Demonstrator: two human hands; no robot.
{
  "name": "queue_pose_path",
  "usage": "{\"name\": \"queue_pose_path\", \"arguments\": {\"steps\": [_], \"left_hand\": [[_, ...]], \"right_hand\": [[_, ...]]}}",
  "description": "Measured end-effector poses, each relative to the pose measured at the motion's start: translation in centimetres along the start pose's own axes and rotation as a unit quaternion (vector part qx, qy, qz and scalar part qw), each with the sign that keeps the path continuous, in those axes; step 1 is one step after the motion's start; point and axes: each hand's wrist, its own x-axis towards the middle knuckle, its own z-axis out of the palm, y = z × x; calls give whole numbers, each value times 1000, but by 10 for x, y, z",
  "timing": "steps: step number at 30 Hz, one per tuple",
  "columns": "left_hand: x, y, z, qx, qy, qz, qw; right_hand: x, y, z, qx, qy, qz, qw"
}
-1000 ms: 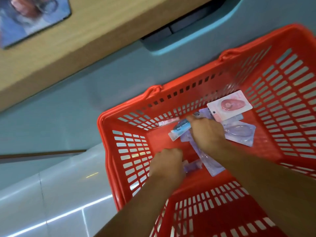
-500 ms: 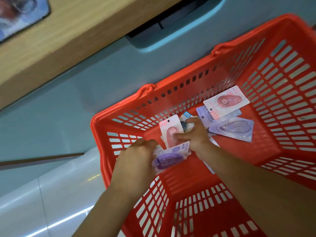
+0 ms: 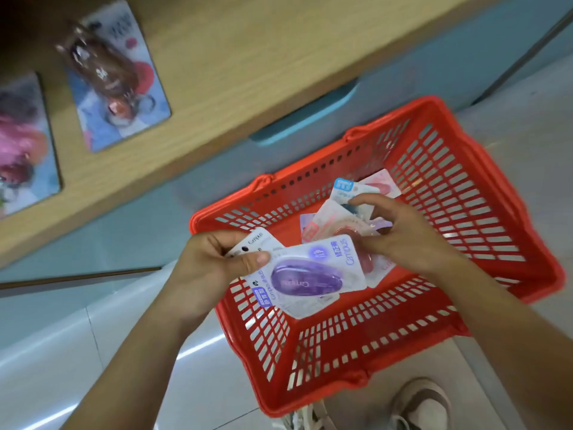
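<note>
- Your left hand (image 3: 214, 262) pinched the purple tape pack (image 3: 305, 274), thumb pressed on its left end, with a white pack (image 3: 257, 240) tucked behind it.
- Your right hand (image 3: 403, 237) had its fingers curled round a fan of pink packs (image 3: 335, 221) and a blue-topped pack (image 3: 350, 189).
- All of these hung above the red basket (image 3: 325, 346), over its middle and far half.
- Gathering looked mostly done: the packs were up in your hands. I could not tell whether the far pink pack (image 3: 384, 186) sat in the fan or in the basket. Putting them somewhere was left.
- The purple tape pack lay face up, its long axis running left to right, the right end slightly farther. Its header end pointed right, towards your right hand.
</note>
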Motion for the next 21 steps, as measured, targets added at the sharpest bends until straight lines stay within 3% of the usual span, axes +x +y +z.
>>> {"name": "queue_pose_path", "arguments": {"steps": [8,13,21], "left_hand": [[-60,123,12,-206,-35,12,978],[-114,207,26,-213,-83,31,973],[-217,323,14,-230,-59,46,970]], "right_hand": [[-116,-176,-78,74,-48,-80,993],[-163,-269,-90,105,-61,-113,986],[-246,-398,-94,184,-39,-123,974]]}}
